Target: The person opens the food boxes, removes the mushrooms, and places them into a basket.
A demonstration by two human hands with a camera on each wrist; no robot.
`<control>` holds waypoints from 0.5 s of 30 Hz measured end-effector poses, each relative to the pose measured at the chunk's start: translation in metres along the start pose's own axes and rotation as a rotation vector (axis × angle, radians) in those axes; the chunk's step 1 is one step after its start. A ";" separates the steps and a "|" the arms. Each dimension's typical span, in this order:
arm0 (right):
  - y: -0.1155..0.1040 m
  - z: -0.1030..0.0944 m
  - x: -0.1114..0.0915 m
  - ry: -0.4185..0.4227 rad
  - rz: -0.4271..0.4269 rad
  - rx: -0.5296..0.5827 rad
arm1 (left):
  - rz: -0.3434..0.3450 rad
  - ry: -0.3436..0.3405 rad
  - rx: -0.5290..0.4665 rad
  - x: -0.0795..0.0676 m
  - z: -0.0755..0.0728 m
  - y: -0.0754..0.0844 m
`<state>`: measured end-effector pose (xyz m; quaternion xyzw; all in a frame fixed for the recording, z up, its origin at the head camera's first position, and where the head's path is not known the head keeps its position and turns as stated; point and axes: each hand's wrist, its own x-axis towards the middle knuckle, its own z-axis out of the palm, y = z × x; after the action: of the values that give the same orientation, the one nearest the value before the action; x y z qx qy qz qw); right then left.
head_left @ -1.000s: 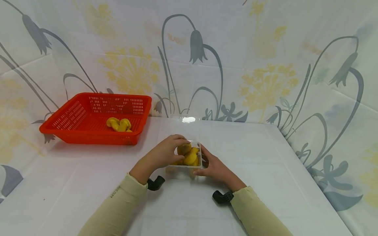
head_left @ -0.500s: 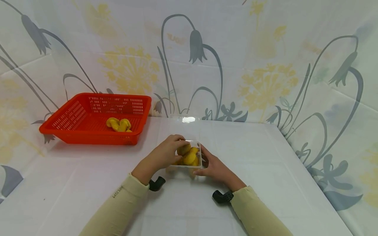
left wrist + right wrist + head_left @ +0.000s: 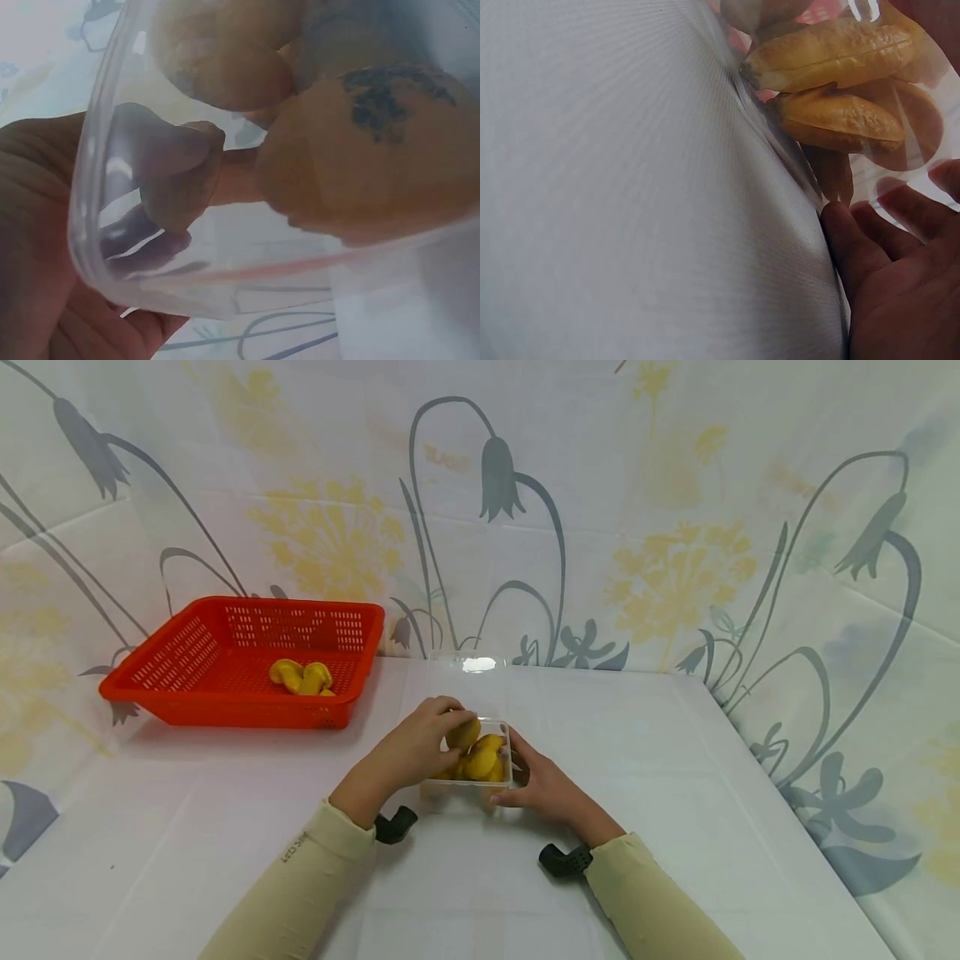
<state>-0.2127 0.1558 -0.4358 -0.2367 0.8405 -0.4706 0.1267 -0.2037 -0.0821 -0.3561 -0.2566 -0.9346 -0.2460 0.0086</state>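
Observation:
A clear plastic box (image 3: 491, 782) stands in the middle of the table, with several yellow, banana-like pieces (image 3: 483, 762) inside. My left hand (image 3: 408, 745) reaches over its left side. Between thumb and fingers it pinches a rounded yellow fruit piece (image 3: 463, 734) at the box's top. Through the clear wall in the left wrist view, the thumb and the pinched fruit piece (image 3: 184, 176) show dimly. My right hand (image 3: 543, 785) holds the box's right front corner, thumb in front and fingers along the side. In the right wrist view, yellow pieces (image 3: 840, 120) with dark tips show through the wall.
A red perforated basket (image 3: 255, 710) sits at the back left with a few yellow pieces (image 3: 302, 677) in it. Behind the box lies clear, shiny plastic (image 3: 478, 665), perhaps its lid. A floral cloth (image 3: 562, 568) hangs behind the white table (image 3: 660, 760).
My left hand has lifted slightly and shifted left with the rounded fruit piece, which sits a little higher at the box's edge. My right hand has stayed in place.

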 end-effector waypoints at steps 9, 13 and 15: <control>-0.002 0.000 0.000 0.004 0.003 -0.012 | -0.044 0.013 -0.088 -0.003 -0.012 0.002; -0.001 0.000 0.000 0.006 0.006 -0.009 | -0.052 0.013 -0.088 -0.004 -0.016 0.002; -0.001 0.000 0.000 0.005 0.002 -0.007 | -0.047 0.015 -0.087 -0.005 -0.019 0.002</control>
<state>-0.2125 0.1555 -0.4353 -0.2350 0.8427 -0.4681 0.1245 -0.2008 -0.0920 -0.3393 -0.2332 -0.9287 -0.2883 -0.0015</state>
